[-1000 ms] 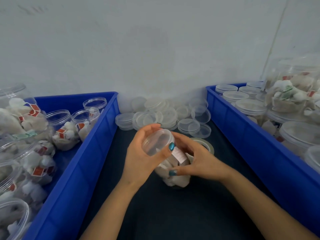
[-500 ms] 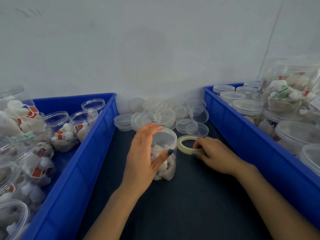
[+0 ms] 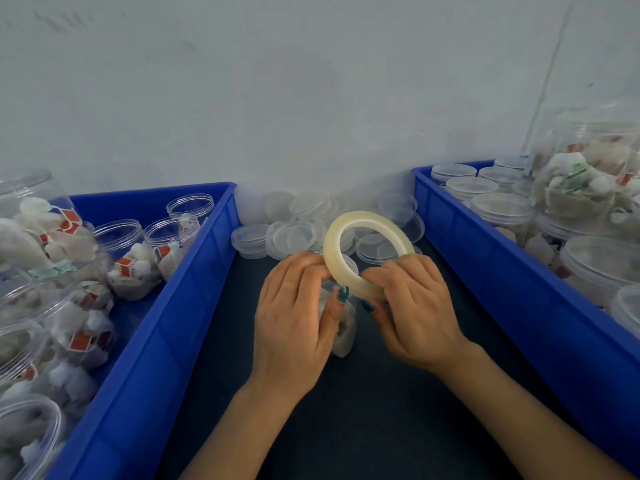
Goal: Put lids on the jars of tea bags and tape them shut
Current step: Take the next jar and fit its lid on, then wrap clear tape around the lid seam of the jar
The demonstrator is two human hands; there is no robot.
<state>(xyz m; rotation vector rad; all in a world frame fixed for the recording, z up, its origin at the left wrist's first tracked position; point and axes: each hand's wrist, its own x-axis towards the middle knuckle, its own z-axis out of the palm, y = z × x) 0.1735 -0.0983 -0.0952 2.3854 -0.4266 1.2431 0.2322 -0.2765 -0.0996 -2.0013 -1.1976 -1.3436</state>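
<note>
A roll of clear tape (image 3: 341, 265) is held up on edge between both hands over the dark table. My right hand (image 3: 412, 306) grips its lower rim. My left hand (image 3: 294, 306) has fingers curled at the roll's left side, thumb against the rim. Behind and under the hands stands a small clear jar of tea bags (image 3: 343, 327), mostly hidden; its lid cannot be seen clearly. A pile of loose clear lids (image 3: 287, 233) lies at the back against the wall.
A blue crate (image 3: 194, 271) on the left holds open jars of tea bags (image 3: 135, 265). A blue crate (image 3: 485, 258) on the right holds lidded jars (image 3: 498, 209). A large jar of tea bags (image 3: 588, 174) stands at the far right. A white wall is close behind.
My right hand picked the tape roll off the table and raised it over the jar. My left hand left the jar's lid and came to the roll.
</note>
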